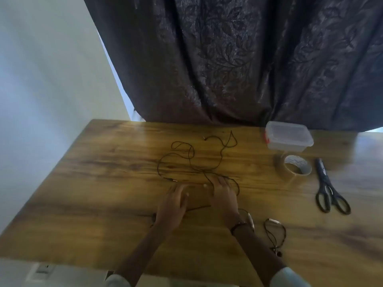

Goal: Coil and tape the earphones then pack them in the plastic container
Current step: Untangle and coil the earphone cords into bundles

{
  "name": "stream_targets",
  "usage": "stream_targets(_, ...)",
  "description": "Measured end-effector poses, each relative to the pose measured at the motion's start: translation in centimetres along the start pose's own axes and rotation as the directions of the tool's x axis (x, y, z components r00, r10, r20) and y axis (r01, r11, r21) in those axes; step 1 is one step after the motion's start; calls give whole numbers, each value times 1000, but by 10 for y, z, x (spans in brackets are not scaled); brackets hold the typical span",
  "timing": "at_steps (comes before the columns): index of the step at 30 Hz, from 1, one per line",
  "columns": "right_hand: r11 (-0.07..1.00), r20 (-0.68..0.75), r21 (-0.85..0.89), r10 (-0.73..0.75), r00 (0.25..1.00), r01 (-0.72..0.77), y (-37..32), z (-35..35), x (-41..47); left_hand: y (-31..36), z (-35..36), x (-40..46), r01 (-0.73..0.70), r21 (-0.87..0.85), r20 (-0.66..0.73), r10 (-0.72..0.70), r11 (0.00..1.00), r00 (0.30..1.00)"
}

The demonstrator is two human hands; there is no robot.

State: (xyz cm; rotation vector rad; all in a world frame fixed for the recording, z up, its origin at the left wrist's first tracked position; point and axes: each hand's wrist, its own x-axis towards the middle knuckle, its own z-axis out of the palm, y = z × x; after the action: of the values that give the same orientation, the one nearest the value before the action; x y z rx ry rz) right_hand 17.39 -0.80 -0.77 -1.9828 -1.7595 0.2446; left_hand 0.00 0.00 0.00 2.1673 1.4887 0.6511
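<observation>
1. Table (103, 183): wood-grain top, carrying every item below.
2. Earphones (192, 160): black cable sprawled in loose loops at mid-table, just beyond both hands; its near strands run under the right fingers.
3. Left hand (173, 204): palm down, fingers spread flat on the table, gripping nothing, just beside the cable's near end.
4. Right hand (223, 195): palm down, fingers spread, pressing on the cable; no closed grip visible.
5. Second earphone set (273, 235): coiled, on the table right of the right wrist.
6. Plastic container (289, 136): clear, lid on, far right, well apart from the hands.
7. Tape roll (294, 167): in front of the container.
8. Scissors (329, 189): black, right of the tape.
</observation>
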Motion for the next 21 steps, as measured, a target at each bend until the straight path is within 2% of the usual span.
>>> stream_targets(4,994,43,43,97,994,-99,-7,-8,16,2,-2,7,13,-73,-5,-13,997,1000)
stream_targets(6,993,-14,84,79,997,-78,-6,-16,17,7,-3,15,-26,-117,-12,25,993,1000)
stream_targets(10,965,-151,242,-61,987,97,-6,-51,12,31,-9,39,-256,-103,-61,250,961,966)
stream_targets(13,922,-174,330,-151,973,202,-7,-81,9,62,-13,60,-344,-215,-54,341,914,939)
stream_targets(15,899,-223,370,-157,962,233,-6,-102,6,76,-16,75,-341,-308,-29,349,888,937)
stream_targets(17,903,-316,369,-100,943,219,-1,-123,3,82,-23,87,-254,-429,57,307,867,950)
stream_targets(19,922,-405,354,-3,914,160,11,-142,1,83,-35,96,-159,-504,163,274,849,948)
stream_targets(21,940,-457,334,102,884,63,26,-154,0,80,-48,102,-131,-516,206,271,847,940)
